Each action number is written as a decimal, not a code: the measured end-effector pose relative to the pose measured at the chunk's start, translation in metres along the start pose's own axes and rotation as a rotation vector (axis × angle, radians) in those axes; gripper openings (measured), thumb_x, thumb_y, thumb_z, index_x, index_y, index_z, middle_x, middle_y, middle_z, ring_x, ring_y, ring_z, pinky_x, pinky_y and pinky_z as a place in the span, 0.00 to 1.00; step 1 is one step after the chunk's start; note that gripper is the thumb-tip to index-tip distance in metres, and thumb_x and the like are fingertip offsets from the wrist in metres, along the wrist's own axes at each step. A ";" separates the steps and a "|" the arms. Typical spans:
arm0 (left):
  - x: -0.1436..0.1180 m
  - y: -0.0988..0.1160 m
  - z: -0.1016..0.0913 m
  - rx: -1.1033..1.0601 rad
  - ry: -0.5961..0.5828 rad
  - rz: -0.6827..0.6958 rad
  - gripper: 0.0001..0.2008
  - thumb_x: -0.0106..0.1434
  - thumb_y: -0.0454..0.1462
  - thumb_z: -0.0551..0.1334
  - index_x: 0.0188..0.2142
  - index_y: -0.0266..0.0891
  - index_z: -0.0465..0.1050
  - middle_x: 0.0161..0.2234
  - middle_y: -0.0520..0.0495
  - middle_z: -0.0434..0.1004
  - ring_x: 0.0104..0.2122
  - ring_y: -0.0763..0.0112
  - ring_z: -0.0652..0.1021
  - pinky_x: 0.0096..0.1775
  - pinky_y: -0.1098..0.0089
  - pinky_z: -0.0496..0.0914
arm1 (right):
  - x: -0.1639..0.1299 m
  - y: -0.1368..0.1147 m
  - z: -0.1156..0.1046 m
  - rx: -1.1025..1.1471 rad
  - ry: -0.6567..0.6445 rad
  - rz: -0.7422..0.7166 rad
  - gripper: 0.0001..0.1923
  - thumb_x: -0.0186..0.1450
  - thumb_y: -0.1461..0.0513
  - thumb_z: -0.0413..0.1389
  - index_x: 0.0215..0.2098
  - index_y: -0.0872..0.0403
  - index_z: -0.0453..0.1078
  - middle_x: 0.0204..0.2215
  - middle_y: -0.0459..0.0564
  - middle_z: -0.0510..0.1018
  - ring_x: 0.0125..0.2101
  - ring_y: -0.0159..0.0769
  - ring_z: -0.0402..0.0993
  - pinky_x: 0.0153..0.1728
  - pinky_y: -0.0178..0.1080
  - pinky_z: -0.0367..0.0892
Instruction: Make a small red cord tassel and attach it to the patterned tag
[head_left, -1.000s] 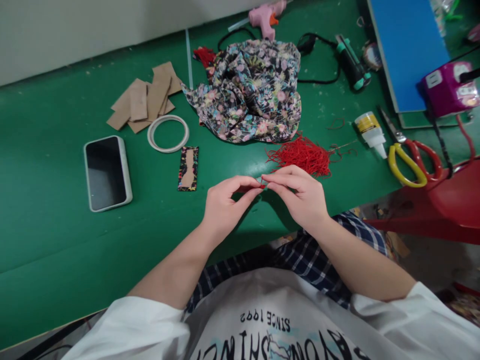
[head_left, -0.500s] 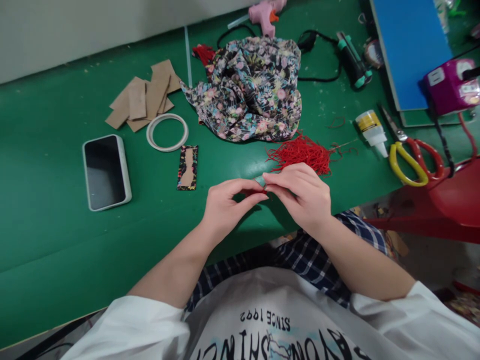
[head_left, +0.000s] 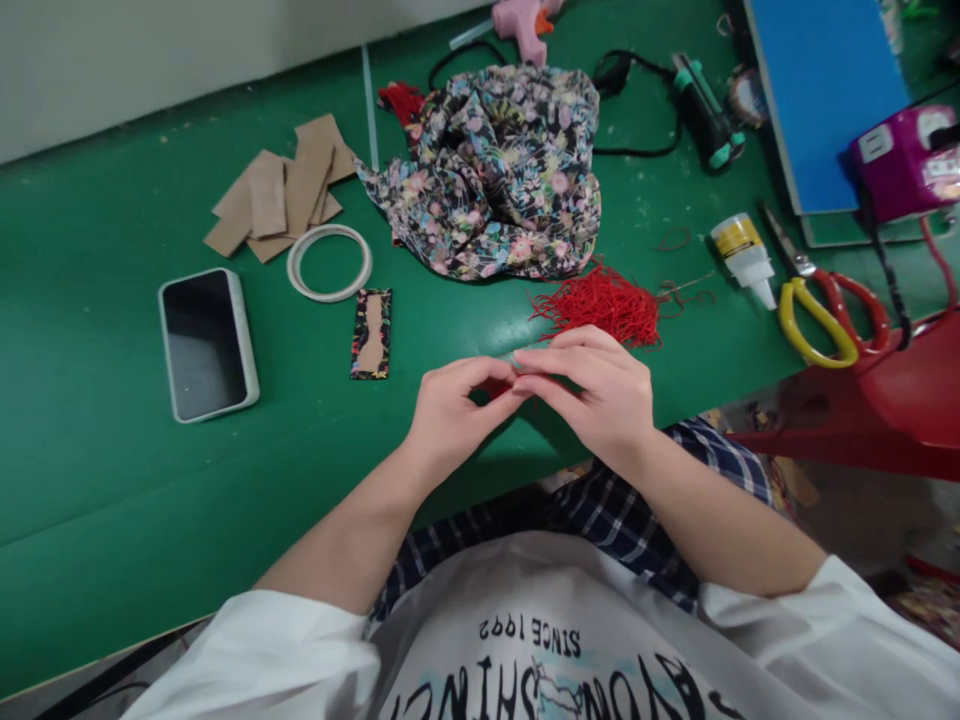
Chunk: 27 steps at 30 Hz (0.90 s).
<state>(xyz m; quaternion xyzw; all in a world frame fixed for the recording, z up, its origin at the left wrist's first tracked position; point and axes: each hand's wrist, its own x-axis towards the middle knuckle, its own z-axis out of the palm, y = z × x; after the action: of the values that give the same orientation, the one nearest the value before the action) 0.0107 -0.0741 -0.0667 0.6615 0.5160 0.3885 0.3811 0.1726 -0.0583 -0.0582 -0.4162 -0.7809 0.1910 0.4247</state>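
Note:
My left hand (head_left: 459, 405) and my right hand (head_left: 596, 390) meet fingertip to fingertip just above the table's front part. Both are closed in a pinch. A bit of red thread (head_left: 500, 388) shows inside the left fingers, and a small pale-green piece (head_left: 517, 358) peeks out at the joined fingertips; most of what they hold is hidden. Just beyond the right hand lies a bundle of red threads (head_left: 600, 303). To the left of my left hand is a small floral-covered strip (head_left: 371, 335) with bare brown card in its middle.
Crumpled floral cloth (head_left: 510, 180) lies at the centre back. Leftward are brown card pieces (head_left: 268, 195), a tape roll (head_left: 330, 294) and a phone (head_left: 208, 345). Rightward are a glue bottle (head_left: 744, 255), scissors (head_left: 814, 300) and a cutter (head_left: 705, 115). A pink glue gun (head_left: 521, 25) is behind.
My right fingers have shifted slightly left over the pale-green piece, now covering more of it. My left fingertips have closed up against the right ones. The view has shifted a little.

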 end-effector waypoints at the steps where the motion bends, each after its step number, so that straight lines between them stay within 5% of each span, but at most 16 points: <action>1: 0.000 0.001 0.000 -0.018 -0.003 -0.006 0.05 0.54 0.38 0.64 0.26 0.38 0.72 0.24 0.52 0.75 0.23 0.76 0.74 0.28 0.76 0.69 | 0.000 0.000 -0.001 0.019 0.000 0.005 0.08 0.57 0.61 0.60 0.36 0.46 0.75 0.28 0.42 0.80 0.31 0.33 0.73 0.35 0.38 0.70; 9: -0.001 0.002 -0.003 -0.454 0.067 -0.138 0.09 0.51 0.41 0.67 0.27 0.38 0.71 0.25 0.53 0.74 0.24 0.77 0.75 0.29 0.75 0.73 | 0.005 0.000 -0.015 0.367 -0.074 0.339 0.07 0.61 0.59 0.55 0.36 0.48 0.74 0.33 0.46 0.79 0.35 0.32 0.74 0.37 0.37 0.70; 17: -0.003 -0.003 -0.005 -0.584 0.026 -0.094 0.07 0.51 0.39 0.68 0.28 0.40 0.73 0.26 0.52 0.76 0.27 0.77 0.75 0.32 0.75 0.72 | 0.005 -0.007 -0.012 0.439 -0.142 0.286 0.04 0.59 0.61 0.58 0.32 0.49 0.74 0.30 0.45 0.78 0.34 0.31 0.73 0.36 0.37 0.70; 27: -0.004 0.001 -0.007 -0.457 0.010 -0.122 0.10 0.52 0.44 0.67 0.28 0.40 0.72 0.27 0.50 0.76 0.30 0.72 0.76 0.35 0.69 0.73 | 0.004 -0.016 -0.012 0.384 -0.101 0.242 0.02 0.59 0.64 0.56 0.29 0.51 0.71 0.27 0.44 0.76 0.30 0.29 0.72 0.32 0.35 0.69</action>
<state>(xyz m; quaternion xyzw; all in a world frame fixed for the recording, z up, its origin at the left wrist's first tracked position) 0.0043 -0.0779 -0.0637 0.5237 0.4555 0.4747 0.5412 0.1735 -0.0654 -0.0393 -0.4082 -0.6950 0.4063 0.4303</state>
